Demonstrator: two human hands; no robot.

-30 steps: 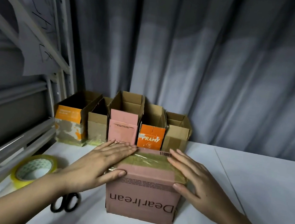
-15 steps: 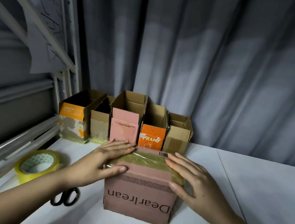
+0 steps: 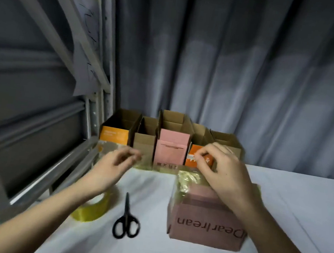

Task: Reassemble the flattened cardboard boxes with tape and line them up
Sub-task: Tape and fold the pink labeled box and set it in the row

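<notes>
Hands (image 3: 112, 169) (image 3: 222, 173) have lifted off the pink box (image 3: 207, 219), each grip loosely curled, grasping nothing.

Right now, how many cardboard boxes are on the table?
6. Five stand open in a row at the back: orange-fronted box, plain brown box, pink box, orange box, brown box. The taped Dearlrean box sits nearer.

Both forearms bare, no sleeves; L hand (image 3: 112, 167) and R hand (image 3: 222, 175) ungloved, nails short.
</notes>
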